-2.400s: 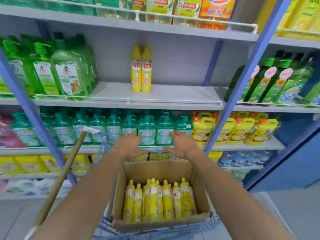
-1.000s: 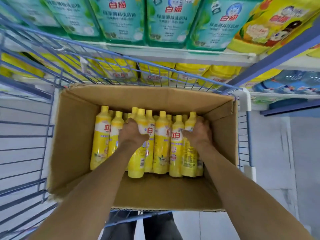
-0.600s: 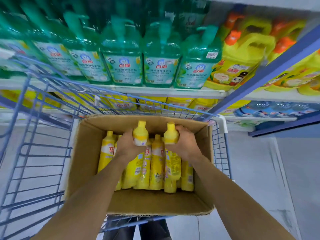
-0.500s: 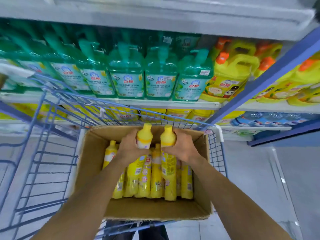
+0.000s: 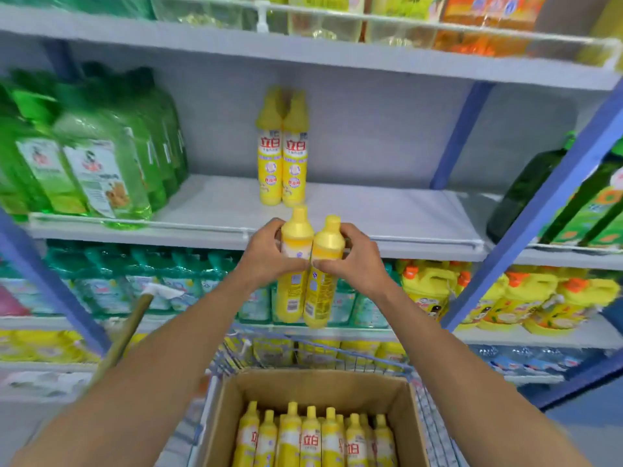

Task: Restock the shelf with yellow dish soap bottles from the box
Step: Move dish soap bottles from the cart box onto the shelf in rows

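Bottles [image 5: 292,291], touching side by side, hang just before the front edge of the shelf [image 5: 387,217]: the left hand [image 5: 266,261] grips one, the right hand [image 5: 354,264] the other. Set down carelessly, they could catch the rail [image 5: 421,243] or topple the pair [image 5: 282,156] standing on the shelf.

Raised left grip [image 5: 266,261] clasps left bottle [image 5: 296,234]; right grip [image 5: 358,264], right bottle [image 5: 329,245].

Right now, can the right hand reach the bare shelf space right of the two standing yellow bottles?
Probably yes. The right hand, gripping a bottle, is at the front edge of the shelf, which is bare beside the two standing bottles.
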